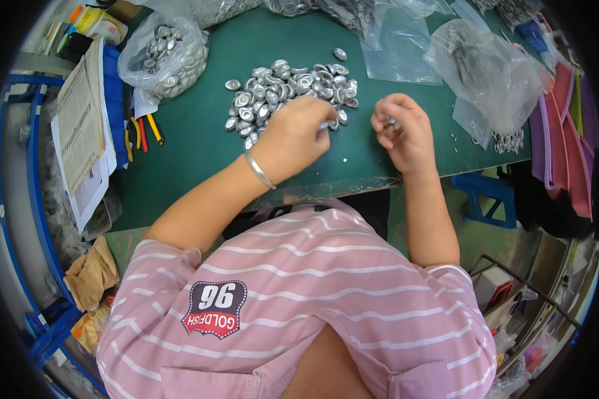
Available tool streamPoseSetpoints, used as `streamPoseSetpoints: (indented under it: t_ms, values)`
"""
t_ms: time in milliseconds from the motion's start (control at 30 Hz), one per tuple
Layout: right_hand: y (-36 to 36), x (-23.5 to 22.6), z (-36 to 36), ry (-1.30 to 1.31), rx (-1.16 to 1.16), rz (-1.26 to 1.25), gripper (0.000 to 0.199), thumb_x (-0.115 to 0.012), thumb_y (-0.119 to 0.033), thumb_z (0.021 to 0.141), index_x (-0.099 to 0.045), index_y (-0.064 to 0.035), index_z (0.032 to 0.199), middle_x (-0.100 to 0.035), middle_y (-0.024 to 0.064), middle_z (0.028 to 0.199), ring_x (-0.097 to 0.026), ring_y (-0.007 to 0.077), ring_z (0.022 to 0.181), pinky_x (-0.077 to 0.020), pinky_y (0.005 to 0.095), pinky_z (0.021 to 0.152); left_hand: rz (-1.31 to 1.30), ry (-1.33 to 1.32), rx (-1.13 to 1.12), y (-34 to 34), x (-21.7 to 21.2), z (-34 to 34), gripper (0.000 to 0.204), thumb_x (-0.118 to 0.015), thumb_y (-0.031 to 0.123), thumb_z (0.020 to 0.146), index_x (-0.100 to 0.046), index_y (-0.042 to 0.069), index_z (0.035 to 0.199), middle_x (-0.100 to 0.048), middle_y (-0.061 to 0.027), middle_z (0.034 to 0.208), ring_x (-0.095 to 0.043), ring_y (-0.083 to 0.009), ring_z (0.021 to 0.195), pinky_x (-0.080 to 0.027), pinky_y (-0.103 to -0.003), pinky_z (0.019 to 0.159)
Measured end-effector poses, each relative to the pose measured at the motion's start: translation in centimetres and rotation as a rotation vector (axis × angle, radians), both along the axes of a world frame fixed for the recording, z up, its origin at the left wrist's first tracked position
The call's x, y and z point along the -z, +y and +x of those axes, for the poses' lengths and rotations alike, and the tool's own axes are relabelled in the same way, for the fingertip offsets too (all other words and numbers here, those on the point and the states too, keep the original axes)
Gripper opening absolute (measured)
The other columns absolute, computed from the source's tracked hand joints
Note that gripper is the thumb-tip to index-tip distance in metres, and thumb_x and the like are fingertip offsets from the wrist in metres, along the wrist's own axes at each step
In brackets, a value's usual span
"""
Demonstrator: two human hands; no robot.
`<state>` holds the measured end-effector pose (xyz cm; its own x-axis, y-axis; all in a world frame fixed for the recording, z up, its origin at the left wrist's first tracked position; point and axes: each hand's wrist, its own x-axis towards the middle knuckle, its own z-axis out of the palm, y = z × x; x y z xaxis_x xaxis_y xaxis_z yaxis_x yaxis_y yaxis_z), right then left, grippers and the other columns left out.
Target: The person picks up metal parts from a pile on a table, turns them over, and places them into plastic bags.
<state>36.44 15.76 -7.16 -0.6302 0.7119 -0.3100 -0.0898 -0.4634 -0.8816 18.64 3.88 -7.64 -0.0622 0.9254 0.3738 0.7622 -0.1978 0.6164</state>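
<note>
A heap of silver oval metal pieces (273,86), some with a hollow face showing, lies on the green tabletop (233,46). At its near right edge my left hand (294,136) is closed, thumb and fingertips pinching one oval metal piece (325,124). My right hand (409,133) is held up to the right of the heap, over the table's near side. Its fingers curl around a small silvery metal piece (392,123), mostly covered by them. A lone oval piece (339,54) rests beyond the heap.
Left of the heap stands an open plastic bag (132,70) of similar pieces. Nearby are coloured tool handles (143,135) and papers (80,126). Clear bags (400,53) line the far and right sides. A blue stool (482,193) stands below the table at right.
</note>
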Motion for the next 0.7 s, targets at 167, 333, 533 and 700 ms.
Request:
streamPoseSetpoints:
  t_ms: [167, 333, 533, 700]
  values:
    - [-2.2, 1.5, -2.5, -0.574, -0.151, 1.136, 0.022, -0.071, -0.015, 0.077, -0.064, -0.0057, 0.095, -0.06, 0.013, 0.083, -0.061, 0.0332, 0.077, -0.0498, 0.0396, 0.069, -0.256, -1.312, -0.194, 0.2, -1.7, -1.0, 0.017, -0.06, -0.004, 0.078, -0.06, -0.001, 0.095, -0.06, -0.0046, 0.084, -0.055, -0.0095, 0.073, -0.045, -0.02, 0.061]
    - [-1.6, 0.8, -1.8, -0.591, -0.314, 1.176, 0.02, -0.069, -0.013, 0.078, -0.063, -0.0049, 0.095, -0.06, 0.0121, 0.089, -0.06, 0.0341, 0.083, -0.0492, 0.0422, 0.07, 0.015, -0.095, -0.018, 0.1, -0.2, -0.4, 0.019, -0.073, 0.007, 0.071, -0.064, 0.002, 0.087, -0.057, -0.0087, 0.081, -0.055, -0.0212, 0.068, -0.047, -0.032, 0.063]
    - [-0.3, 0.6, -0.1, -0.298, -0.244, 0.453, 0.013, -0.062, -0.007, 0.084, -0.061, 0.0022, 0.093, -0.058, 0.0038, 0.079, -0.056, 0.0131, 0.073, -0.0449, 0.0269, 0.056, -0.027, 0.211, -0.022, 0.0, 0.6, 1.5, 0.028, -0.074, 0.011, 0.069, -0.062, 0.003, 0.093, -0.057, -0.0095, 0.081, -0.057, -0.0276, 0.074, -0.049, -0.038, 0.066]
    - [0.1, 0.1, 1.2, 0.133, -0.196, -0.08, 0.009, -0.065, -0.009, 0.084, -0.063, -0.0005, 0.082, -0.058, 0.0032, 0.075, -0.049, 0.0049, 0.062, -0.0283, 0.0159, 0.041, 0.03, 0.062, -0.091, 1.1, 1.4, 0.9, 0.015, -0.071, 0.009, 0.074, -0.063, 0.003, 0.086, -0.06, -0.0099, 0.078, -0.06, -0.0268, 0.072, -0.049, -0.034, 0.063]
